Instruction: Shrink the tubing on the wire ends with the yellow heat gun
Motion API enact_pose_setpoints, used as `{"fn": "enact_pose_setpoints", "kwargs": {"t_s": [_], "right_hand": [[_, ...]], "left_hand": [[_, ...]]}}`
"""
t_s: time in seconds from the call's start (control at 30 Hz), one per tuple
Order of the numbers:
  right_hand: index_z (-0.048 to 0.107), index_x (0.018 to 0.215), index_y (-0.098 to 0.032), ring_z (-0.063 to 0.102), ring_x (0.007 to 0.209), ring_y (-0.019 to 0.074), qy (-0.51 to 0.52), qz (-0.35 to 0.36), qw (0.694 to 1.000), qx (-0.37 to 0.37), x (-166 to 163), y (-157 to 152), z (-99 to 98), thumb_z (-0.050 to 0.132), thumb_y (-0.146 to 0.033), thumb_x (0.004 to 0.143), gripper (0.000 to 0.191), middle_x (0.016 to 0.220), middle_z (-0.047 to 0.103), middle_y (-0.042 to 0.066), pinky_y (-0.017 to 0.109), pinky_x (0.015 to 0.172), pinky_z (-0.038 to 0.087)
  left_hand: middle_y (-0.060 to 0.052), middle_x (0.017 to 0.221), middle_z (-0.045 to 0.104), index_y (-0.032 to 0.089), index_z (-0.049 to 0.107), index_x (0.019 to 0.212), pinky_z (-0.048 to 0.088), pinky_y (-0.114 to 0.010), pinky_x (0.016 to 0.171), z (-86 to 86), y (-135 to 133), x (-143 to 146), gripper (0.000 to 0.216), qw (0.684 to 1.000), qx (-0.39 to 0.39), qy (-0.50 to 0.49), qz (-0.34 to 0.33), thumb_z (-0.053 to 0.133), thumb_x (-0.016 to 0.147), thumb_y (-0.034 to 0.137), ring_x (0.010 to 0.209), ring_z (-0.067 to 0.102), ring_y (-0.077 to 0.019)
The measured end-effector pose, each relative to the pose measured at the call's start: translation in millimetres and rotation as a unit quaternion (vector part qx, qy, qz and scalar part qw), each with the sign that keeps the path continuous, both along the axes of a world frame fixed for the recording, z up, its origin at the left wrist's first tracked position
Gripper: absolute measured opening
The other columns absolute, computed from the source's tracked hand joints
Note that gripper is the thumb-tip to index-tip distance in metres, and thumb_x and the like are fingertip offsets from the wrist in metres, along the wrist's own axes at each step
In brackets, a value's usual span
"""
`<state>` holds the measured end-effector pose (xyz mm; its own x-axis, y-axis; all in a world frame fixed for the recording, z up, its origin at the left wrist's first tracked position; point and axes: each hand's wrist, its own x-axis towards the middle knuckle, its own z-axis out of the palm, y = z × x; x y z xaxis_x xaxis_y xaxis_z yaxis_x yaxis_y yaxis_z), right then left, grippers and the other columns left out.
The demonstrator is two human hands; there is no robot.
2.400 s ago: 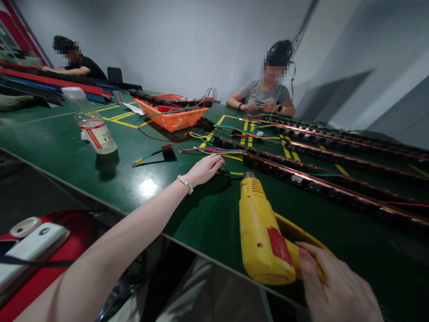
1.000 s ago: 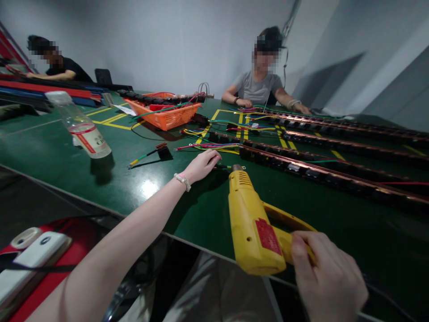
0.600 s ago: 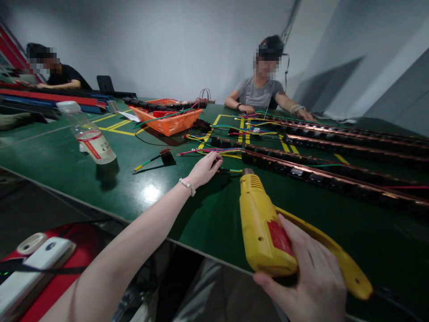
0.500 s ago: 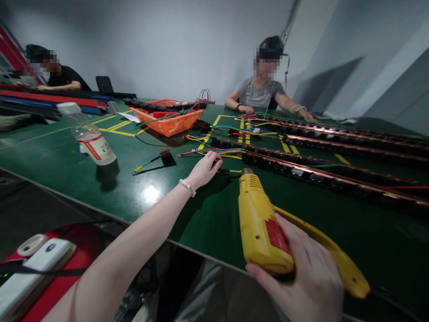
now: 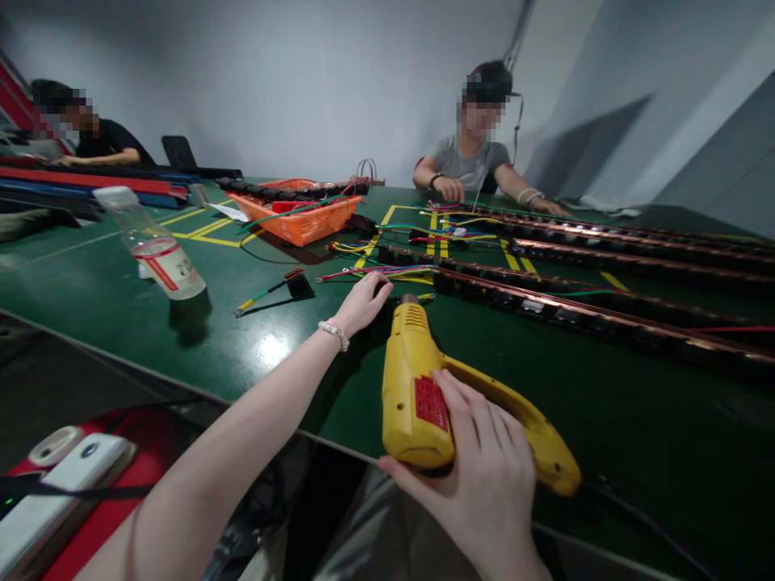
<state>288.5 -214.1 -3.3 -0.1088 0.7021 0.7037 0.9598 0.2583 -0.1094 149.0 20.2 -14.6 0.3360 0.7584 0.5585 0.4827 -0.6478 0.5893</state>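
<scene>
My right hand (image 5: 478, 476) is wrapped round the rear of a yellow heat gun (image 5: 417, 379) that lies on the green table (image 5: 254, 323), its nozzle pointing away from me. My left hand (image 5: 363, 303), with a bead bracelet on the wrist, reaches forward and rests just left of the nozzle, fingers curled over a green-yellow wire (image 5: 424, 297). A bundle of coloured wires (image 5: 369, 274) lies just past its fingertips.
Long copper bars (image 5: 575, 311) with black clips run across the right side. An orange basket (image 5: 303, 214) and a plastic bottle (image 5: 154, 246) stand to the left. One person sits across the table, another at far left. A red bag (image 5: 90, 460) lies below the table edge.
My right hand shifted from the handle to the gun's rear body and slid the gun left, closer to my left hand. The left hand stayed on the wire.
</scene>
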Motion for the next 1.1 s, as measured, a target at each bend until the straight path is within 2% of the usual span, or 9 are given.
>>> {"fn": "enact_pose_setpoints", "kwargs": {"t_s": [0.43,0.6,0.7,0.9,1.1], "right_hand": [[0.044,0.125,-0.019,0.054,0.101,0.0251,-0.012,0.025,0.998,-0.050,30,2,7.6,0.058,-0.069,0.065,0.080,0.115,0.059,0.009,0.037,0.090,0.036],[0.042,0.127,-0.019,0.054,0.102,0.0264,-0.037,-0.021,0.998,-0.053,50,5,6.0,0.057,-0.071,0.066,0.082,0.111,0.060,0.009,0.040,0.091,0.036],[0.040,0.130,-0.018,0.055,0.096,0.0263,-0.044,-0.057,0.996,-0.061,57,6,5.3,0.055,-0.073,0.065,0.087,0.105,0.061,0.009,0.040,0.086,0.038],[0.039,0.132,-0.017,0.055,0.091,0.0266,-0.056,-0.073,0.995,-0.049,52,5,4.3,0.054,-0.074,0.065,0.089,0.101,0.060,0.010,0.039,0.079,0.039],[0.039,0.133,-0.015,0.053,0.093,0.0268,-0.035,-0.054,0.996,-0.056,28,-5,4.8,0.054,-0.073,0.066,0.090,0.103,0.059,0.011,0.040,0.082,0.038]], "left_hand": [[-0.003,0.086,0.060,0.017,0.053,0.087,0.043,-0.028,0.076,2.8,1,-8,0.015,1.000,0.003,0.022,-0.001,0.044,0.088,0.029,0.081,0.054,-0.0153],[-0.003,0.085,0.060,0.017,0.054,0.086,0.043,-0.028,0.076,4.9,-2,-8,0.016,1.000,-0.005,0.025,-0.014,0.044,0.088,0.029,0.080,0.055,-0.0152],[-0.004,0.086,0.060,0.017,0.054,0.086,0.043,-0.029,0.077,5.0,-3,-6,0.016,0.999,-0.003,0.025,-0.027,0.043,0.088,0.029,0.081,0.055,-0.0155],[-0.004,0.087,0.059,0.018,0.053,0.087,0.043,-0.029,0.078,4.8,-3,-3,0.016,0.999,0.000,0.024,-0.029,0.043,0.088,0.030,0.082,0.055,-0.0159],[-0.005,0.088,0.059,0.018,0.053,0.087,0.043,-0.030,0.079,3.1,-3,-1,0.017,0.999,0.007,0.024,-0.030,0.043,0.089,0.031,0.084,0.055,-0.0166]]}}
